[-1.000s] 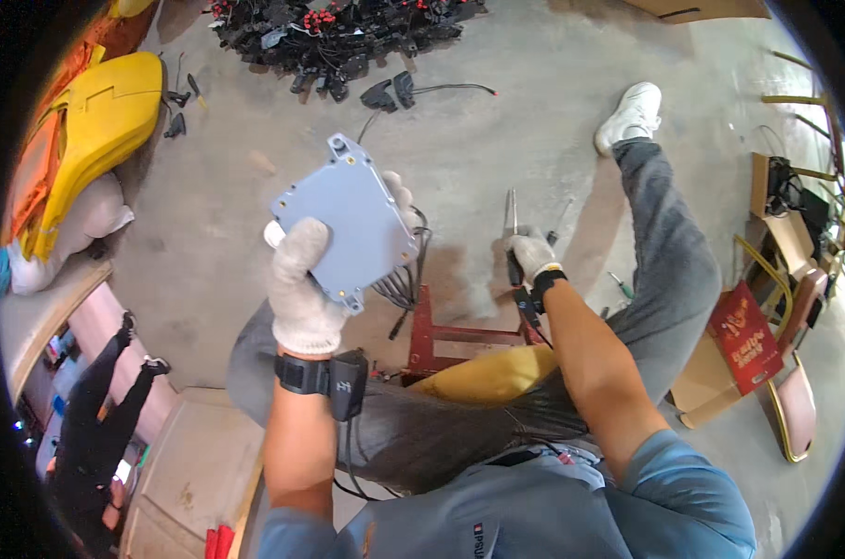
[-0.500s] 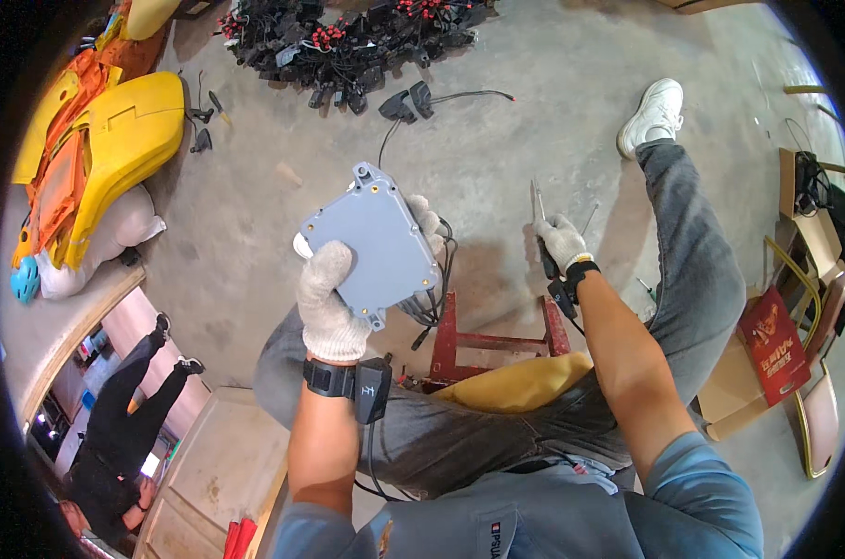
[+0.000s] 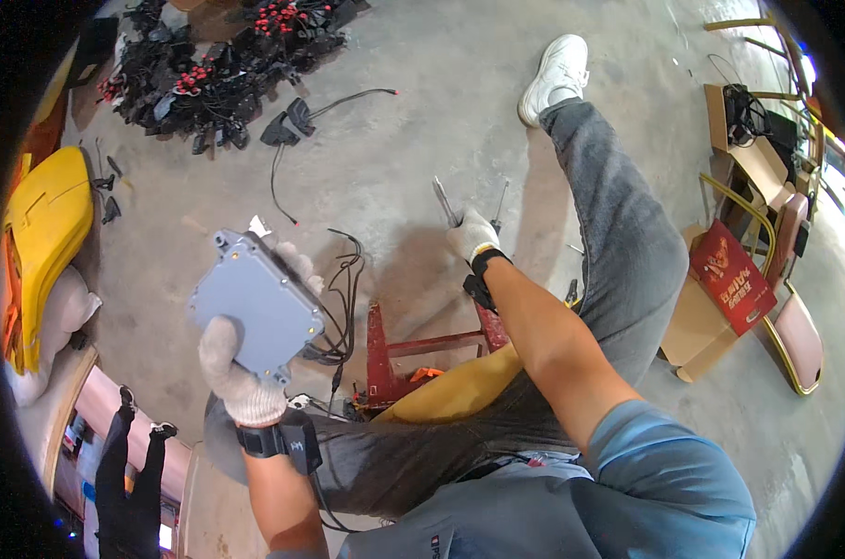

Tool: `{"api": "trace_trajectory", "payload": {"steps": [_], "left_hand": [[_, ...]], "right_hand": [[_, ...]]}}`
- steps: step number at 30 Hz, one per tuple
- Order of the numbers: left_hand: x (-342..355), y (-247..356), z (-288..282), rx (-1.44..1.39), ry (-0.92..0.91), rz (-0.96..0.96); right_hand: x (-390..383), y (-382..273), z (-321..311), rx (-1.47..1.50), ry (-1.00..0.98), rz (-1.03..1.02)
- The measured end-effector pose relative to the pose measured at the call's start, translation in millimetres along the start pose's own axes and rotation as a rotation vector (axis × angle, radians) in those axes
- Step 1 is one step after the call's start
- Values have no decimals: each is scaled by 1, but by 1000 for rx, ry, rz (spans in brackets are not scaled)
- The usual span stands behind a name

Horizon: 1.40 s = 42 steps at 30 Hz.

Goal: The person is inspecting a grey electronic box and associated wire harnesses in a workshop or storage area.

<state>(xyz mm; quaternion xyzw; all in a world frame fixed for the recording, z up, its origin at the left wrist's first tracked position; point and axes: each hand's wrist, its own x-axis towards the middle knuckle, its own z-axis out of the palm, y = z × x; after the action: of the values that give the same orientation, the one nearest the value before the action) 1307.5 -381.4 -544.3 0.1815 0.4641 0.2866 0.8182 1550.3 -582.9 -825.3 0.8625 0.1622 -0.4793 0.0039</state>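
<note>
A flat, squarish grey casing with corner lugs (image 3: 259, 303) is held tilted above the smooth grey concrete floor (image 3: 422, 102). Looped black cables (image 3: 350, 279) are seen at its right edge. A heap of black parts with red tips (image 3: 222, 98) and a red-painted frame (image 3: 379, 359) are noted on the floor. The casing is clamped in the white-gloved left hand (image 3: 236, 373), thumb on its face, fingers behind. By the white-gloved right hand (image 3: 474, 235), well apart and closed, a slim metal-shafted tool (image 3: 444, 197) is gripped; a second thin-shafted tool (image 3: 502, 201) is seen just beside it.
</note>
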Motion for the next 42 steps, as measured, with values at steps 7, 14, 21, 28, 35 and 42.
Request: {"api": "trace_trajectory", "payload": {"steps": [7,14,21,28,35,42], "left_hand": [[2,3,-2,18,106,-49],[6,4,1,90,101,-91],[17,-5,-4,31,48,-106],[10,5,-2,164,295,-46],[10,8,-3,-55,126,-209],[10,7,-7,-72,101,-219]], "right_hand": [[22,-12,-6,-85,-7,-83],[33,19,-3,128,147,125],[67,32,-8,105,227,146],[48,-13,-25,103,117,186],[55,-11,-12,122,93,195],[74,15,4,0,170,120]]}}
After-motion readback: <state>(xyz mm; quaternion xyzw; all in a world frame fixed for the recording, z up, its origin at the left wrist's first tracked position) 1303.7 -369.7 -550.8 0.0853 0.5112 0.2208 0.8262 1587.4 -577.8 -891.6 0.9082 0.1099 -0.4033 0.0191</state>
